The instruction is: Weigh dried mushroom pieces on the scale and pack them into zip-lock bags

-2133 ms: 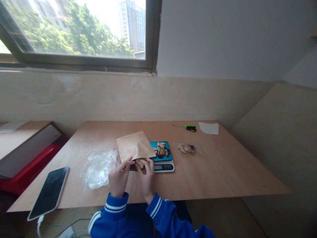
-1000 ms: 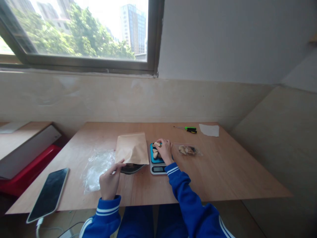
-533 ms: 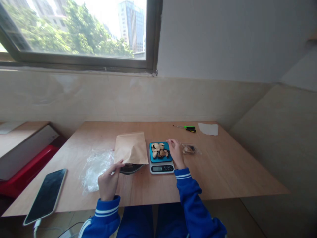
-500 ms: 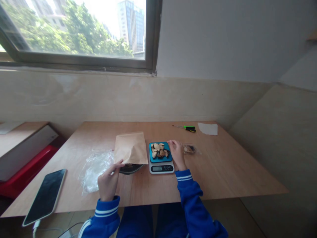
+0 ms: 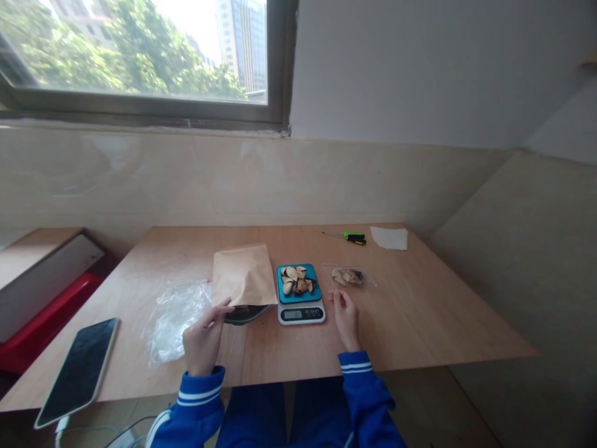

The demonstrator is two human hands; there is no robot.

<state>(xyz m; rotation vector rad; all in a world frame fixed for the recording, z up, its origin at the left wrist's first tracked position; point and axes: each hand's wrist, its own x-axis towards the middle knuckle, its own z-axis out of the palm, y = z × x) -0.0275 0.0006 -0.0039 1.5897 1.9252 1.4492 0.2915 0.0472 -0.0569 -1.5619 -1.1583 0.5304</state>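
My left hand (image 5: 205, 339) pinches the near corner of a brown paper bag (image 5: 243, 274), which lies flat on the table with its dark mouth facing me. To its right stands a small kitchen scale (image 5: 301, 314) with a blue top and a lit display too small to read. Several pale, brown-edged dried pieces (image 5: 297, 280), perhaps dried mushroom, are heaped on it. Just right of the scale and apart from it, my right hand (image 5: 346, 318) hovers with fingers curled together; I cannot make out anything in them. Beyond it lies a clear bag of similar pieces (image 5: 349, 277).
Crumpled clear plastic (image 5: 180, 320) lies left of the paper bag, and a phone (image 5: 77, 373) with a cable rests at the left front corner. A green-and-black screwdriver (image 5: 352, 238) and a torn white paper (image 5: 389, 238) lie at the back near the wall.
My right hand has drawn back from the scale's right edge, toward me and slightly right, uncovering the clear bag. The left hand keeps hold of the paper bag. The view has shifted slightly.
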